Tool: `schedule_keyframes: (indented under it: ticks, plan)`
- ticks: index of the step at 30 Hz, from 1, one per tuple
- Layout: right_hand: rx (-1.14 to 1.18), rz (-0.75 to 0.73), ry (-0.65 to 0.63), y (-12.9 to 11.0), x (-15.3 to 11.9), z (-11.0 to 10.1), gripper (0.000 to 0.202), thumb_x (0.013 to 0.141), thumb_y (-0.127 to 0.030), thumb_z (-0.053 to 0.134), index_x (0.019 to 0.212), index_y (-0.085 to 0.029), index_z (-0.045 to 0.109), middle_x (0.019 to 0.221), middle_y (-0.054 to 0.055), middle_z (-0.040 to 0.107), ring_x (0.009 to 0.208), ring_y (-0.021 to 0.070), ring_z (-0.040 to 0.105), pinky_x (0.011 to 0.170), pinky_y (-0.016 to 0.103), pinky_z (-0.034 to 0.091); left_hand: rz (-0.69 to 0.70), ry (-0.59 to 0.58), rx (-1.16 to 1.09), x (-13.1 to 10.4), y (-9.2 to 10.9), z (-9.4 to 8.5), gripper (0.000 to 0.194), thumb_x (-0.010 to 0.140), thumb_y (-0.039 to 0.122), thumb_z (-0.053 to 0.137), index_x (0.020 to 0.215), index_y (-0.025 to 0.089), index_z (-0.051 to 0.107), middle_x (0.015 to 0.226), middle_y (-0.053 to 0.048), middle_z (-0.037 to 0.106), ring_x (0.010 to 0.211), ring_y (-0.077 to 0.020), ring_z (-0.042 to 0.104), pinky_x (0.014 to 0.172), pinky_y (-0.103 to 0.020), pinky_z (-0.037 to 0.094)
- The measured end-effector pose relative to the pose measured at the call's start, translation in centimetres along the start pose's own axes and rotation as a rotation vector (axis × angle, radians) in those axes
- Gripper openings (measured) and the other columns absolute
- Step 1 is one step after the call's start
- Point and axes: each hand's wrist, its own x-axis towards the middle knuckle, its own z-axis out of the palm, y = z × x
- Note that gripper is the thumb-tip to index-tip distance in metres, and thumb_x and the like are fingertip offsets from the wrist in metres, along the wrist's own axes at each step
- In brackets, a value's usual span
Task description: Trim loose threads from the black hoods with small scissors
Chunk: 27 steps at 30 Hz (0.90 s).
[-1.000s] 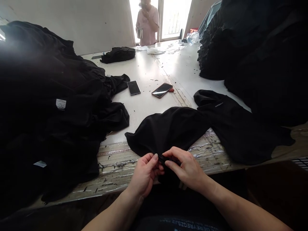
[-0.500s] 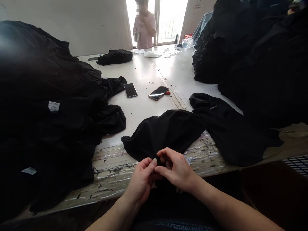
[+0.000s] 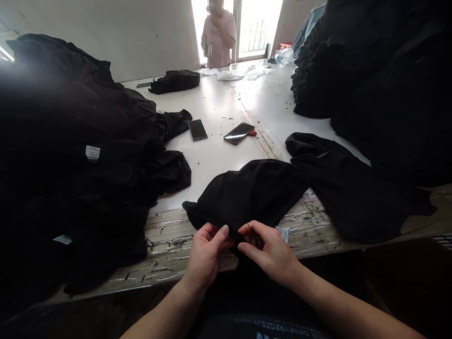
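Now the two hands stand a little apart over the near edge of the black cloth, whereas half a second ago their fingertips all but met there. The left hand has its thumb and fingertips pinched together on that edge. The right hand, just beside, is half curled, with a narrow gap between thumb and forefinger; something dark lies in its curl, and I cannot tell what it is or how firmly it is held. More of the white tag shows at the cloth's near right side than in the last frame. The cloth itself lies across the near edge of the table, its printed part stretching off to the right.

Two phones lie beyond the cloth, with one small red object touching the right-hand one. Two dark heaps flank the cloth: the left heap, bearing two white labels, and the right heap. Well beyond the cloth are one black bundle and one person holding one metal cup.
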Motion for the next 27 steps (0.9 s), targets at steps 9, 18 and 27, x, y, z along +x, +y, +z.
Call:
schedule_keyframes:
  ticks: [9,18,27]
  plan:
    - [-0.051,-0.206,0.063,-0.8,1.2,-1.4,0.015,0.082,-0.019,0.060,0.096,-0.019,0.063,0.091,0.004,0.060,0.082,0.0164,0.059,0.071,0.029,0.050,0.115,-0.006,0.082,0.4,0.2,-0.4,0.022,0.074,0.023,0.074,0.092,0.013,0.067,0.085,-0.005,0.070,0.079,-0.0146,0.063,0.073,-0.027,0.052]
    - [-0.098,-0.295,0.078,-1.4,1.6,-0.7,0.014,0.079,-0.013,0.061,0.092,-0.018,0.065,0.087,0.004,0.060,0.078,0.0158,0.059,0.069,0.029,0.049,0.161,-0.035,0.130,0.0,-0.3,0.0,0.018,0.074,0.023,0.074,0.089,0.014,0.068,0.085,-0.006,0.071,0.083,-0.0170,0.064,0.076,-0.027,0.051]
    - [-0.054,-0.220,0.030,-1.6,1.6,-0.7,0.012,0.079,-0.012,0.060,0.089,-0.017,0.066,0.083,0.003,0.060,0.075,0.0153,0.059,0.066,0.028,0.049,0.142,-0.038,0.126,-0.1,-0.8,-0.2,0.022,0.073,0.023,0.074,0.092,0.014,0.069,0.088,-0.007,0.071,0.083,-0.0180,0.064,0.075,-0.028,0.051]
